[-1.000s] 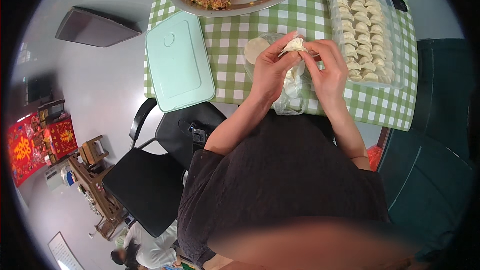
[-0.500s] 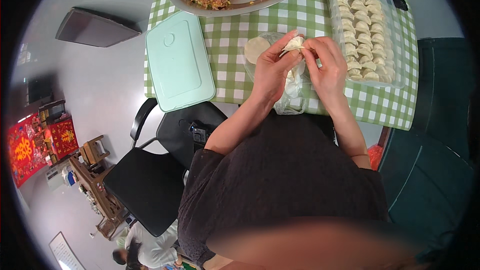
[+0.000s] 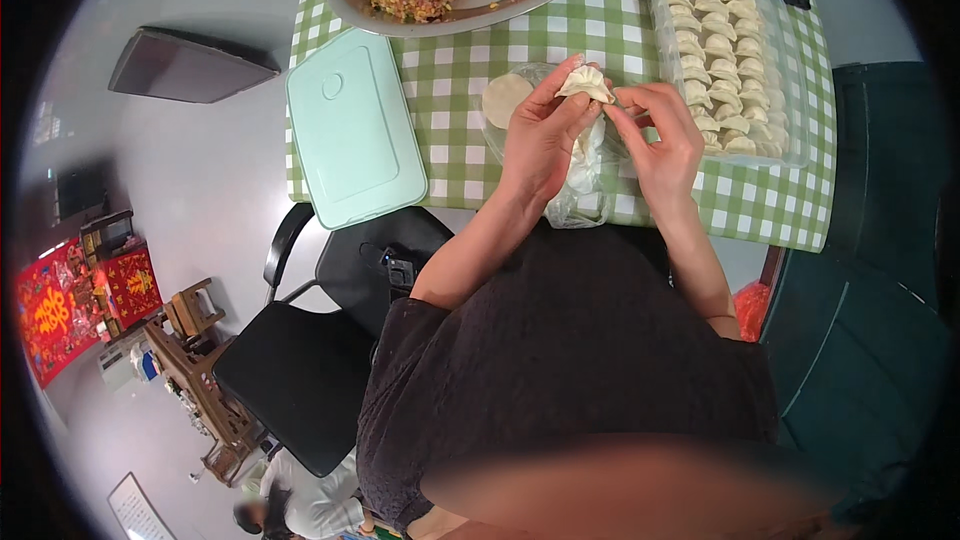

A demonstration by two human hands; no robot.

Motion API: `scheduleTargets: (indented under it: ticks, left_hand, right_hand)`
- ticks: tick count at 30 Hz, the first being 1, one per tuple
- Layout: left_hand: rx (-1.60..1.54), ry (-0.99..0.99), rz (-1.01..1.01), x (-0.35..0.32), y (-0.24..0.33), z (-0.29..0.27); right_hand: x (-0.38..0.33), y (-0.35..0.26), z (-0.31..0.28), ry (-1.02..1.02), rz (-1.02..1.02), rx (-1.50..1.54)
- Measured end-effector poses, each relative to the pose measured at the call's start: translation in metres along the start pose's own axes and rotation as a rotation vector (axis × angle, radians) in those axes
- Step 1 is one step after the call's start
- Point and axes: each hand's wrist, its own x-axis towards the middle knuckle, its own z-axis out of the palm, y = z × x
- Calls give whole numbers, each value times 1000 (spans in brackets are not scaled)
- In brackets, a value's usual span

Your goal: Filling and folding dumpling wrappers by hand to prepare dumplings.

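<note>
Since half a second earlier almost nothing had moved: both hands stayed above the worktop's near edge. The left hand point(image 3: 540, 135) and right hand point(image 3: 662, 138) pinched one dumpling point(image 3: 585, 83) between fingertips. The pleating seemed underway; next, probably, sealing the remaining edge.

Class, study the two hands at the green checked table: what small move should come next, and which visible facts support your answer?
Probably a further pinch along the seam. The left hand cradles the dumpling, whose top edge looks partly pleated, while the right hand has its fingertips at that edge. The tray of finished dumplings sits just to the right, for afterwards.
</note>
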Motion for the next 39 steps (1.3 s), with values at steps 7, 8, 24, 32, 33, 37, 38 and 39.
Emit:
scheduleTargets:
  ticks: [7, 8, 24, 32, 33, 37, 38, 39]
  left_hand:
    - [-22, 15, 21, 0, -2, 1]
    - [-24, 16, 23, -1, -1, 2]
    - [-22, 21, -8, -2, -4, -4]
    - [-42, 22, -7, -4, -3, -2]
    - [-42, 17, -11, -4, -2, -2]
    - [-36, 23, -25, -4, -4, -3]
    - [-38, 18, -26, -4, -6, -4]
    - [-39, 13, -27, -4, -6, -4]
  right_hand:
    - [-2, 2, 3, 63, -120, -95]
    - [-2, 2, 4, 63, -119, -94]
    - [2, -3, 5, 5, -7, -28]
    - [2, 1, 7, 16, -170, -174]
    - [2, 2, 7, 22, -202, -194]
    - [5, 5, 9, 28, -228, -232]
    - [5, 5, 9, 28, -230, -232]
    - [4, 7, 10, 23, -218, -219]
